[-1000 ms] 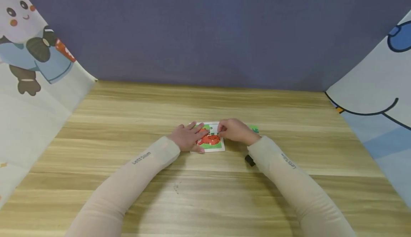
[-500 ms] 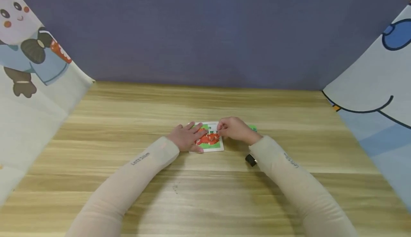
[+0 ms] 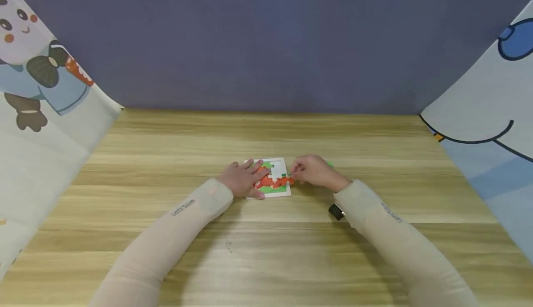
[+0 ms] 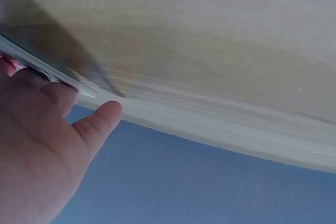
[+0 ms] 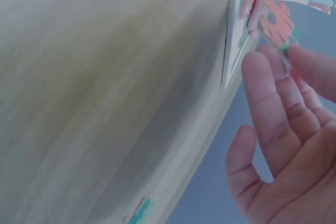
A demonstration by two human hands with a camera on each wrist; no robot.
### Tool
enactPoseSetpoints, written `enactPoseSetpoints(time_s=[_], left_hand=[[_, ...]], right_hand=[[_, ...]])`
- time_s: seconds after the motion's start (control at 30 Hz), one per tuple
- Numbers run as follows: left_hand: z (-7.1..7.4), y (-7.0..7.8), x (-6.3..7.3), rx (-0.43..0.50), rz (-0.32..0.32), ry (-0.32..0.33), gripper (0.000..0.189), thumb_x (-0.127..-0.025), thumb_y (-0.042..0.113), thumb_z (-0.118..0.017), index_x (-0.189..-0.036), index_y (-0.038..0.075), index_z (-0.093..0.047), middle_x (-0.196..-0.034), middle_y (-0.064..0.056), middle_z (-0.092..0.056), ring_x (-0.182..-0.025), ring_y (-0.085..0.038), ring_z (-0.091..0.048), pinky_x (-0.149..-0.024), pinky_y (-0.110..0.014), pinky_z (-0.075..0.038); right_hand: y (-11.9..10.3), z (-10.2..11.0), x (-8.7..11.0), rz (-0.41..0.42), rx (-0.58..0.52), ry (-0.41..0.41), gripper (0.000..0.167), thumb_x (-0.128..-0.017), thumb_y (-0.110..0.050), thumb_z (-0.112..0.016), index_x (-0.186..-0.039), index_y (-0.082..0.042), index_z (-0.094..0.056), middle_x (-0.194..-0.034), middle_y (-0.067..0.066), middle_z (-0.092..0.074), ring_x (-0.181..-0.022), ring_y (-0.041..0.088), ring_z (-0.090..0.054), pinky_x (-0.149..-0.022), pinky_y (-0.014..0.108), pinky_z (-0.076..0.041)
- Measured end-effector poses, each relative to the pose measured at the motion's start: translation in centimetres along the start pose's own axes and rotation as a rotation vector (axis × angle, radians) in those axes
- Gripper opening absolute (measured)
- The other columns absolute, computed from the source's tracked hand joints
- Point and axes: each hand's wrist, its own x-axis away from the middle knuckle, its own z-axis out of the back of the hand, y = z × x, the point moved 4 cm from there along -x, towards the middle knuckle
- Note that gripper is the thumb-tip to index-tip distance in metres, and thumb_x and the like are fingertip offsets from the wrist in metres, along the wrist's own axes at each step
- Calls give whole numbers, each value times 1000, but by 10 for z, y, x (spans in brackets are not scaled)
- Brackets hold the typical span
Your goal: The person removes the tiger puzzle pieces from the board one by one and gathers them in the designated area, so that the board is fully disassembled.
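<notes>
A small puzzle board (image 3: 276, 195) with a white frame and an orange-and-green picture lies flat on the table. My left hand (image 3: 240, 180) rests over its left side with fingers spread; the left wrist view shows fingertips on the board's edge. At the board's right edge, my right hand (image 3: 315, 172) pinches an orange-and-green puzzle piece (image 5: 278, 22) between thumb and fingertips. The right wrist view has this piece raised and tilted, apart from the board. White backing shows in the upper right of the board. My left palm and fingers hide its left part.
Another green puzzle piece (image 5: 140, 211) lies on the table to the right, mostly behind my right hand in the head view. A small black object (image 3: 336, 212) sits at the right sleeve's cuff. A dark blue wall (image 3: 266, 43) stands behind the wooden table (image 3: 266, 256).
My right hand has shifted to the right with the pinched puzzle piece, and more white backing shows at the board's right side. The left hand has stayed on the board.
</notes>
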Motion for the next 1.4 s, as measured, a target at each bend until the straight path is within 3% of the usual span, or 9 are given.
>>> enactPoseSetpoints(time_s=[0.37, 0.8, 1.03, 1.4], left_hand=[[-5, 1, 4, -14, 14, 20, 83, -88, 64, -49, -155, 26, -19, -160, -3, -10, -146, -27, -11, -112, -54, -20], [1, 6, 6, -7, 8, 40, 79, -89, 61, -50, -154, 25, -22, -160, -4, -12, -145, -30, -12, -112, -55, -20], [-1, 5, 2, -27, 2, 40, 80, -89, 63, -48, -154, 26, -21, -160, -3, -12, -145, -30, -13, -111, -55, -23], [4, 5, 7, -13, 15, 26, 80, -90, 61, -49, -155, 25, -20, -160, -3, -10, -145, -30, -11, -111, -55, -23]], right_hand=[[22, 13, 14, -30, -35, 23, 6, -89, -5, -63, -93, -1, -65, -83, 6, -68, -67, 18, -63, -66, 33, -53], [40, 29, 30, -55, -43, 91, 11, -89, -6, -62, -96, 2, -65, -84, 9, -68, -69, 20, -63, -67, 35, -54], [51, 36, 37, -98, -48, 90, 15, -90, -9, -61, -99, 3, -64, -85, 8, -68, -69, 19, -63, -67, 34, -55], [55, 43, 42, -98, -39, 80, 15, -90, -7, -59, -98, 6, -63, -89, 12, -67, -71, 20, -64, -68, 35, -55]])
